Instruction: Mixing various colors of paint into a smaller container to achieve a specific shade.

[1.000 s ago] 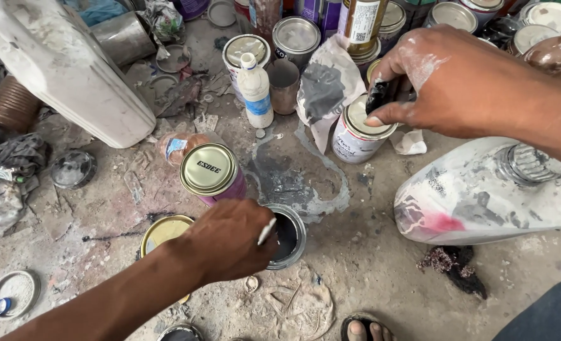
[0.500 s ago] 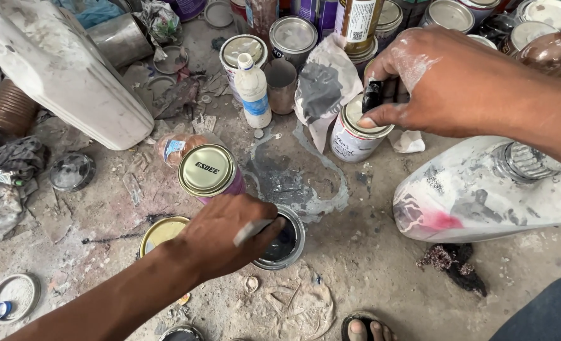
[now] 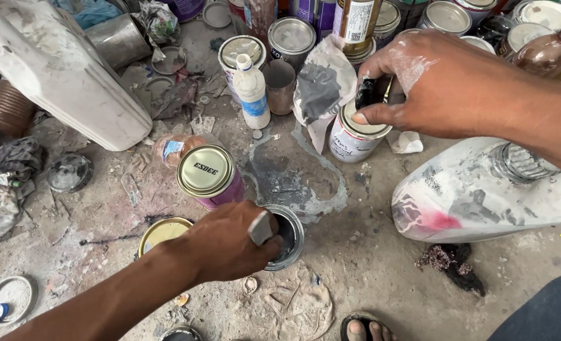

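two hands, left hand point(image 3: 226, 243) gripping open tin point(image 3: 285, 235)

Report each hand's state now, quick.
Left hand: closed on a flat metal blade, at the open paint tin.
Right hand: closed, pinching a small black object over the white-sided tin.

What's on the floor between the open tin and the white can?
Head view: between the open tin and white can lies only a grey dried paint patch on the floor.

White plastic bottle point(image 3: 252, 88) among paint tins
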